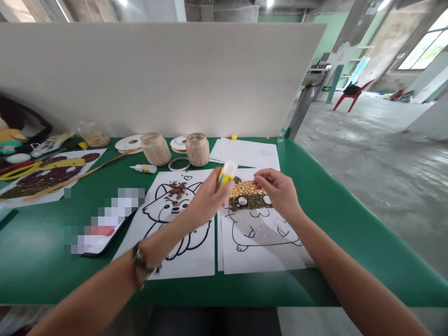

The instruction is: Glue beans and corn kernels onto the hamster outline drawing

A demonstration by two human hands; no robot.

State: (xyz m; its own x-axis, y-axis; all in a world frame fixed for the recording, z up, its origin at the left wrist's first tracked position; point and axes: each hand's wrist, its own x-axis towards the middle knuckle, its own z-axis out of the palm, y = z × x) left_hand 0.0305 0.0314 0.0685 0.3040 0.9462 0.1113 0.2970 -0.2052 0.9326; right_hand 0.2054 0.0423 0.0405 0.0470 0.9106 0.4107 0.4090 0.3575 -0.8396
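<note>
My left hand (209, 198) is closed around a small white glue bottle (227, 172) with a yellow and blue label, held above the two drawings. Below it on the right lies a sheet with an outlined round animal (262, 235); yellow corn kernels (241, 187) and greenish seeds (257, 201) cover the upper part of its body. My right hand (280, 191) hovers at the kernels with thumb and fingertips pinched together; whatever is between them is too small to make out. On the left sheet, a fox-like drawing (182, 219) carries reddish-brown seeds (178, 190) on its forehead.
Behind the drawings stand two jars (156, 149) (198, 150), a tape ring (178, 164) and another glue bottle (144, 168). A phone (112, 224), a seed picture (52, 175) and yellow-handled scissors (21, 171) lie left. A white panel (157, 79) rises behind the green table (336, 210).
</note>
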